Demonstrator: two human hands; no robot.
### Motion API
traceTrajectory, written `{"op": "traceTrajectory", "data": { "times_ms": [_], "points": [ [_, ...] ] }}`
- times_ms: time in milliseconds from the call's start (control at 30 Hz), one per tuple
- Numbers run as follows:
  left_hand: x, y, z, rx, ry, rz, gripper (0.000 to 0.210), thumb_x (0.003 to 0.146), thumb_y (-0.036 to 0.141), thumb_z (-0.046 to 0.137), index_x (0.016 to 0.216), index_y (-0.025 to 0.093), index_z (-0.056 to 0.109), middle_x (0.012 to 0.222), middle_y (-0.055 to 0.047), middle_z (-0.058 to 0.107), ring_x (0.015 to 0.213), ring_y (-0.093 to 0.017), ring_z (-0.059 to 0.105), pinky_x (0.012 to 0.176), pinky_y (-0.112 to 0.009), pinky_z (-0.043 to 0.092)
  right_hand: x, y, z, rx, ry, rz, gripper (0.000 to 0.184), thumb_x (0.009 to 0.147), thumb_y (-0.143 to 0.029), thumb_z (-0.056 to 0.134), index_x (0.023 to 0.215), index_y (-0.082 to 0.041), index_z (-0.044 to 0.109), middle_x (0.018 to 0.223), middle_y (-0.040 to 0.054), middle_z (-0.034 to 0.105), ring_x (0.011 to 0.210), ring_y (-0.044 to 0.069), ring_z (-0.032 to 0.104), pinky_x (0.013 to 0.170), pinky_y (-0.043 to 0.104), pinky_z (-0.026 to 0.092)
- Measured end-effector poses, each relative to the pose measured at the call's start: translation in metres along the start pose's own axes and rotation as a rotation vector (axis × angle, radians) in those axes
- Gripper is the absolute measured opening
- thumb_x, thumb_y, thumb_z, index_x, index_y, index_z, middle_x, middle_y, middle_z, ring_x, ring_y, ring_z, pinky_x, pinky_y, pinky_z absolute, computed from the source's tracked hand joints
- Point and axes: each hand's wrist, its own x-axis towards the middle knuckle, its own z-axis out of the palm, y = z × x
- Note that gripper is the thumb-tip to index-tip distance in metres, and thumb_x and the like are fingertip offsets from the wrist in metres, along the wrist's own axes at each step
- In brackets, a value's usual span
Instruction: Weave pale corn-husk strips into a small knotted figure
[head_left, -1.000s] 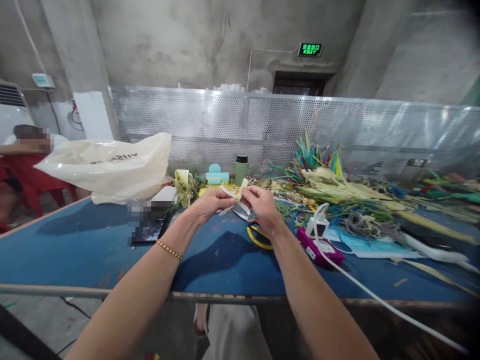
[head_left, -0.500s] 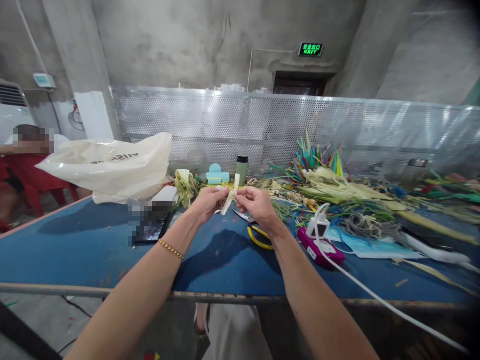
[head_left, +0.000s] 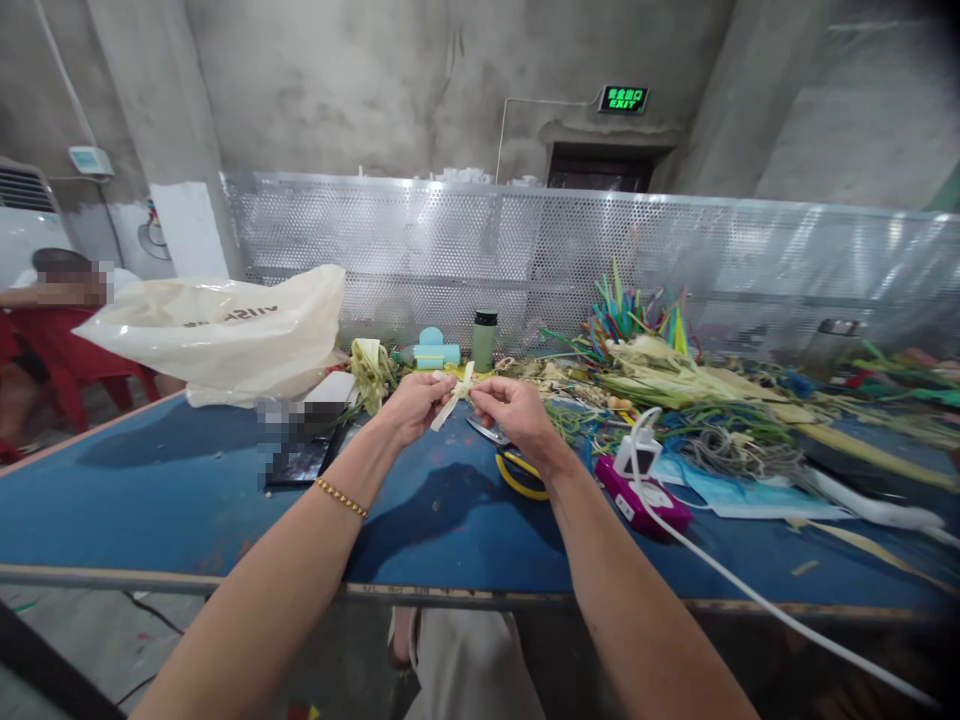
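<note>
So, using the green bottle (head_left: pixel 484 345) on the blue desk (head_left: pixel 165 500) as the landmark: well left of it there's a big off-white plastic bag (head_left: pixel 225 340), then a clump of pale green husk (head_left: pixel 369 372) closer in. Left hand (head_left: pixel 417 406) is in front and a bit left of the bottle, pinching a pale strip (head_left: pixel 448 410), which looks crossed over itself and sits just in front of the bottle. Right hand (head_left: pixel 513 408), front and slightly right, pinches the strip too. Yellow-handled scissors (head_left: pixel 523 491) lie nearer the viewer, and a purple socket block (head_left: pixel 641 500) is further right.
</note>
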Motion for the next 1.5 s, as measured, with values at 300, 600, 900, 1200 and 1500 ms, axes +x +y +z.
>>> {"op": "traceTrajectory", "data": {
  "times_ms": [300,600,900,1200,1500],
  "points": [
    [0.004,-0.011,-0.001,0.198,0.03,0.168,0.03,0.076,0.029,0.071,0.056,0.014,0.055,0.047,0.001,0.052,0.04,-0.007,0.041,0.043,-0.022,0.026,-0.002,0.001,0.004,0.117,-0.107,0.105,0.017,0.076,-0.027,0.069,0.087,-0.016,0.063,0.072,0.0034,0.069,0.057,0.012,0.063,0.055,0.024,0.05],
    [0.004,-0.006,-0.003,0.089,-0.062,0.109,0.036,0.073,0.03,0.075,0.054,0.014,0.049,0.045,0.004,0.041,0.04,-0.004,0.03,0.043,-0.02,0.019,-0.001,0.002,0.003,0.029,-0.042,0.0,0.019,0.072,-0.032,0.069,0.077,-0.014,0.064,0.057,-0.001,0.062,0.043,0.007,0.047,0.043,0.02,0.037],
    [-0.001,-0.001,-0.001,0.075,-0.176,0.113,0.044,0.067,0.048,0.08,0.059,0.012,0.056,0.052,0.002,0.047,0.048,-0.006,0.038,0.048,-0.022,0.026,0.001,0.002,0.006,0.055,0.063,0.017,0.016,0.069,-0.03,0.065,0.075,-0.015,0.062,0.054,-0.003,0.059,0.039,0.007,0.045,0.04,0.02,0.035],
    [0.001,-0.004,-0.003,0.185,-0.133,0.262,0.037,0.053,0.035,0.089,0.073,0.01,0.07,0.061,0.0,0.059,0.056,-0.009,0.049,0.056,-0.024,0.037,0.002,0.004,0.003,-0.014,0.112,-0.01,0.03,0.072,-0.046,0.066,0.068,-0.017,0.06,0.058,-0.0005,0.06,0.049,0.01,0.05,0.047,0.023,0.04],
    [-0.003,-0.005,-0.002,0.282,-0.214,0.189,0.032,0.053,0.034,0.088,0.062,0.009,0.07,0.057,-0.002,0.06,0.054,-0.009,0.047,0.053,-0.024,0.034,0.003,0.0,-0.002,-0.051,0.157,-0.026,0.025,0.066,-0.039,0.068,0.061,-0.016,0.06,0.057,-0.0015,0.056,0.053,0.01,0.045,0.052,0.024,0.035]
  ]
}}
